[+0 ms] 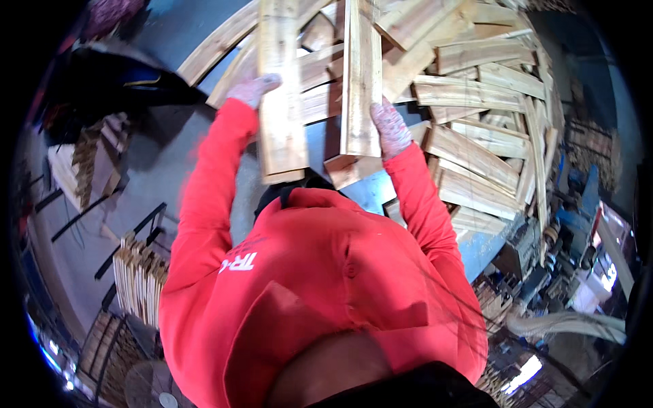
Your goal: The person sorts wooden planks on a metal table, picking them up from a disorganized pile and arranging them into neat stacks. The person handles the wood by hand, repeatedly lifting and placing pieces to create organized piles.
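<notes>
My left hand (253, 90), in a pale speckled glove, grips the left edge of a long light wooden plank (281, 126), its thumb on the upper face. Another wooden plank (360, 102) stands out in front of me on the right, and my right hand (392, 129), gloved alike, holds it by its right edge. Both planks point away from me, roughly side by side with a gap between them. The fingers of both hands are partly hidden by the wood. Beneath the right plank's near end lies a short wooden piece (354, 171).
A large heap of loose planks (483, 143) covers the blue-grey table (486, 255) ahead and to the right. At left are a dark draped object (129, 85), a wood stack (85, 166) and a row of upright boards (139, 279). A ribbed hose (568, 325) runs at lower right.
</notes>
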`<state>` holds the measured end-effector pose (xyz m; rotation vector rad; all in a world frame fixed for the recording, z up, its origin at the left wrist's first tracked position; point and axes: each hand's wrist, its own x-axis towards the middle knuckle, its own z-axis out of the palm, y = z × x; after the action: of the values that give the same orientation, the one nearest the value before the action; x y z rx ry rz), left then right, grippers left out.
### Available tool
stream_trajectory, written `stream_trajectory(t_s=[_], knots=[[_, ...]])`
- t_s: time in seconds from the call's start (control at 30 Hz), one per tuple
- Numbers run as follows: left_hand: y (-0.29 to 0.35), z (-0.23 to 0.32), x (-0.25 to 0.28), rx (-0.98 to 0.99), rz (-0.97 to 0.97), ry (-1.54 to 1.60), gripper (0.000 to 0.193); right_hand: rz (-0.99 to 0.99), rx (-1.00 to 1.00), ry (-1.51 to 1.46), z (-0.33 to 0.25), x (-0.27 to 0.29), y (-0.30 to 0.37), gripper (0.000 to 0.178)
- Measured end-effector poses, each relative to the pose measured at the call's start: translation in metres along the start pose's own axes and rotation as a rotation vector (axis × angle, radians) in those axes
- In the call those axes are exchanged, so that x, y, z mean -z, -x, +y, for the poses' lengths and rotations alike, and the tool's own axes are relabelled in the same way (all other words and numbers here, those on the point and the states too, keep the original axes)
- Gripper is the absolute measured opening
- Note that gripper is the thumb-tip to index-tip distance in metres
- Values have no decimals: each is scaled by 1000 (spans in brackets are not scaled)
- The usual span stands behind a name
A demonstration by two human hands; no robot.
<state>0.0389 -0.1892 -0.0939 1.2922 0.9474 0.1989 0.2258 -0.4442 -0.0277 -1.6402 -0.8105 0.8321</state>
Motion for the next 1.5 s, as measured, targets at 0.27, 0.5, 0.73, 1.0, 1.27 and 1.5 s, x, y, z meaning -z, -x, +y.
stream_trajectory(t_s=[0.27, 0.5, 0.73, 1.0, 1.27, 1.5], knots=[[16, 1, -39, -125, -91, -131, 50, -181, -195, 640, 4, -88, 36, 62], [86, 2, 8, -115, 131, -190, 49, 1017, -232, 721, 0, 70, -38, 89], [110, -11, 20, -242, 30, -21, 64, 869, -1084, 751, 19, 127, -107, 126], [98, -20, -5, -172, -33, 114, 57, 933, -797, 459, 44, 161, -78, 98], [73, -14, 13, -213, -76, -21, 50, 786, 54, -762, 74, 184, 37, 61], [66, 19, 7, -217, -121, 58, 51, 475, 189, -1006, 64, 97, 100, 78]])
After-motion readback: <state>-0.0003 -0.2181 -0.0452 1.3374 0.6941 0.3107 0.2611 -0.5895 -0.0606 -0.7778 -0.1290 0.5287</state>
